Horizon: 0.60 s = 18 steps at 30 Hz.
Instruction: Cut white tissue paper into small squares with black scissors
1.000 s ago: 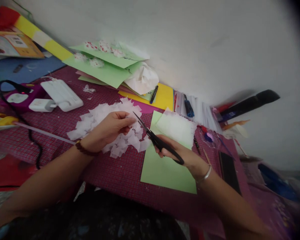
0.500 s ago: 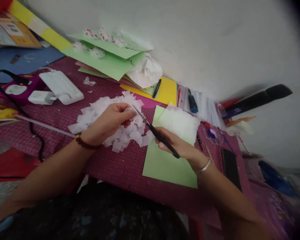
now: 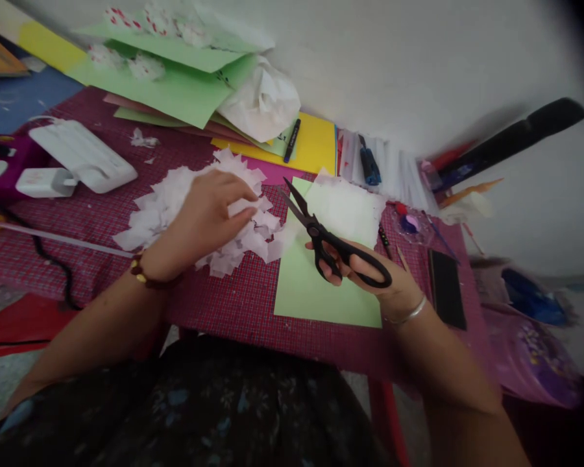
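Right hand (image 3: 395,280) closed round spread scissors (image 3: 314,230); left hand (image 3: 208,209) half-open, empty, over paper scraps (image 3: 163,201). Pinkish container (image 3: 489,279): blue item (image 3: 533,297) inside.

No word, brand or number can be read clearly. The marker pen (image 3: 292,141), at the upper middle of the frame, carries a line of pale lettering along its barrel, too small and blurred to make out. On the long black object (image 3: 513,146) at the upper right, a bluish patch (image 3: 460,170) may be print, but it is illegible.
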Motion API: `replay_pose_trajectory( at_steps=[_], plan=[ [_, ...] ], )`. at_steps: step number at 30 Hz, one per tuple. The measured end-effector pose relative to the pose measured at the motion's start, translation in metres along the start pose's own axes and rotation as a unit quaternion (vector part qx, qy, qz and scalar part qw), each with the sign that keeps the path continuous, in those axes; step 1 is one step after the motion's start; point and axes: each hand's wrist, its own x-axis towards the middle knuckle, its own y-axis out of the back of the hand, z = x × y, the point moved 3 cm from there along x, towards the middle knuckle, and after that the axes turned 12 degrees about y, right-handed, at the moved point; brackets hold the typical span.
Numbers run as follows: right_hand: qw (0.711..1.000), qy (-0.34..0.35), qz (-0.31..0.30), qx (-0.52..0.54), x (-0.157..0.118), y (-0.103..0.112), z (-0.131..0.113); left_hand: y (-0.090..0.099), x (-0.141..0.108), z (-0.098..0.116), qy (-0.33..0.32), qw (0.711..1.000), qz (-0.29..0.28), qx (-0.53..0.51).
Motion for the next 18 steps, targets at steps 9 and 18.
replay_pose_trajectory(
  at_steps=[9,18],
  plan=[
    [0.999,0.024,0.028,-0.012,-0.015,0.0,0.005,-0.048,-0.008,0.035,-0.039,0.986,-0.146,0.076],
    [0.998,0.026,0.049,-0.017,-0.021,-0.003,0.002,-0.042,-0.004,0.032,0.043,0.963,-0.245,-0.106]
  ],
)
